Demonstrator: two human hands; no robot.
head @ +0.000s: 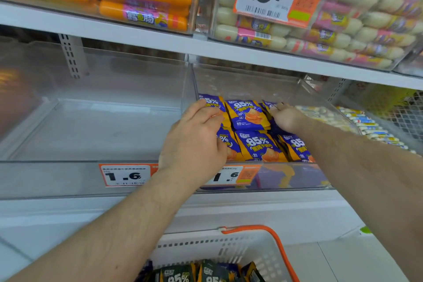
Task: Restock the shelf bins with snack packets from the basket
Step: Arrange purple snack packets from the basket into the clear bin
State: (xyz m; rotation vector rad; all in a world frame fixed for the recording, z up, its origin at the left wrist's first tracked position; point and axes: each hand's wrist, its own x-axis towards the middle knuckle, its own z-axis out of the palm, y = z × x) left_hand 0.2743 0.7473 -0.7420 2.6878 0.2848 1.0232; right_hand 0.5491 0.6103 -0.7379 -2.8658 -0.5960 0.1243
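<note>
Both hands were inside the clear plastic shelf bin (320, 98), the left hand (194, 142) and the right hand (286, 119) with fingers curled on the shiny blue-and-orange snack packets (248, 114), probably lining them up, while the white plastic basket (206, 249) waited at six o'clock.

Basket (229, 245) cut by bottom edge; small price-tag (125, 175) print unreadable.

Bare forearms, faintly hairy, seemingly no sleeves
</note>
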